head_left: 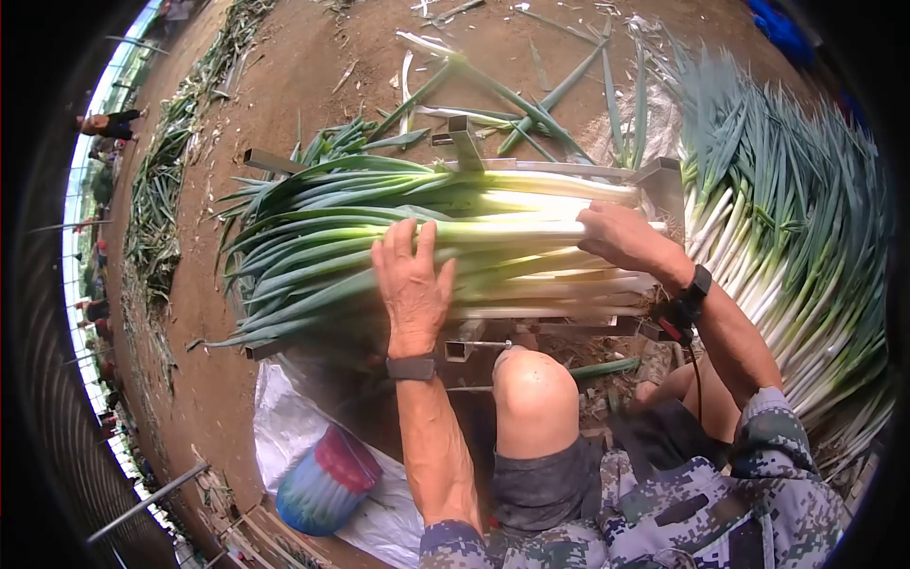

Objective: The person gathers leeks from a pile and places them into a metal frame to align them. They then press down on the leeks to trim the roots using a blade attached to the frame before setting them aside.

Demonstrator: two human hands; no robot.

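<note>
The left hand (414, 284) lies flat on the bundle of leeks (512, 204), fingers spread apart, palm pressing down about where green turns to white. The right hand (621, 237) sits at the white butt end with its fingers curled over the top stalks; whether they close round one cannot be told.

The work in hand looks like settling and evening the stalks in the metal frame (268, 159), butts toward its end plate (666, 185). As a judgement, handling this bundle further calls for steady downward pressure from both hands and butts held flush to the plate, since the round, smooth stalks would readily roll or slide.

The bundle lies lengthwise across the frame, just beyond the bare knee (534, 398). Its stalks are long and roughly parallel, white and pale at the right, and the dark green leaves fan out past the frame at the left.

To the right a much larger pile (787, 218) lies stacked. Near the left elbow, a striped roll (322, 479) rests on a white sack (284, 417), and trimmed leaves litter the dirt ground (313, 76)
</note>
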